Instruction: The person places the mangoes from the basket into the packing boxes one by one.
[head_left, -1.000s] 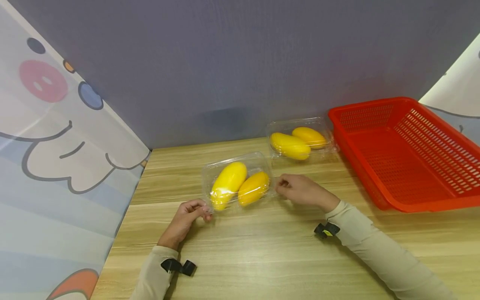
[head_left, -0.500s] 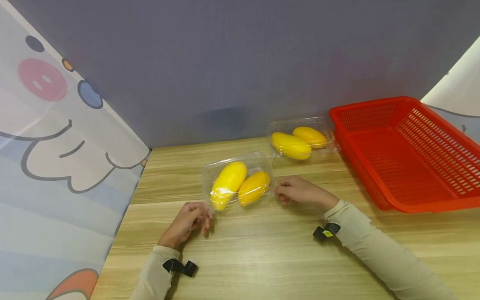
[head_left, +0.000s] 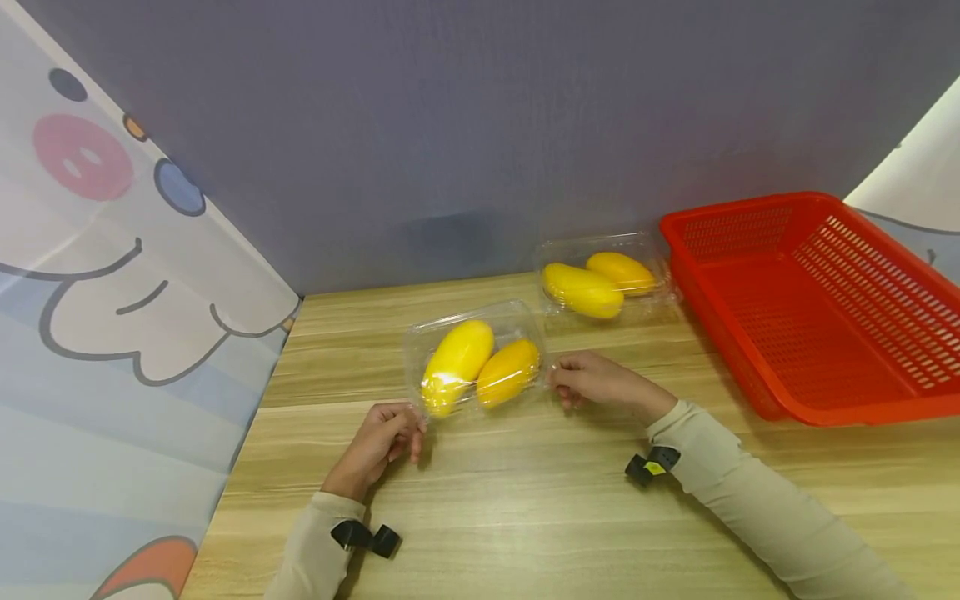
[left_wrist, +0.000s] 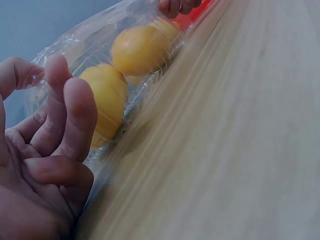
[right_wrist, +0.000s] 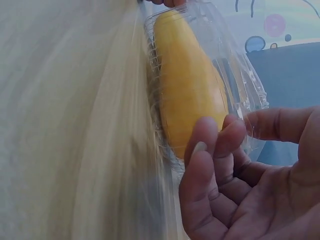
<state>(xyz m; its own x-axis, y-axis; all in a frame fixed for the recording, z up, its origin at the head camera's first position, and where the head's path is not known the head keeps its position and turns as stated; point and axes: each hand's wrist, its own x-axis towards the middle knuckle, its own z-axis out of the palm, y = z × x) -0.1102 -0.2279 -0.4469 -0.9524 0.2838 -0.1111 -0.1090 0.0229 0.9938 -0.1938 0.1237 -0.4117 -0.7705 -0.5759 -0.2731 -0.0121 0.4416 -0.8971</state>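
A clear plastic clamshell box (head_left: pixel 522 314) with two yellow mangoes inside, a longer one (head_left: pixel 457 360) and a more orange one (head_left: pixel 508 372), lies on the wooden table. My left hand (head_left: pixel 381 443) pinches its near left corner between thumb and forefinger. In the left wrist view, the other fingers (left_wrist: pixel 80 110) are bent loosely in front of the box. At the right end of the box, my right hand (head_left: pixel 602 386) pinches the edge. The right wrist view shows the thumb and forefinger meeting at the plastic beside a mango (right_wrist: pixel 187 80). The lid looks down over the fruit.
A second clear box (head_left: pixel 637 243) holding two yellow mangoes (head_left: pixel 583 290) stands at the back against the grey wall. Right of it is a large red perforated basket (head_left: pixel 731 350). A panel with cartoon prints (head_left: pixel 150 275) bounds the table on the left.
My left hand's lower fingers have loosened and spread downward at the corner. The right hand has moved slightly against the box edge, its lower fingers extending a little. The box has hardly moved.
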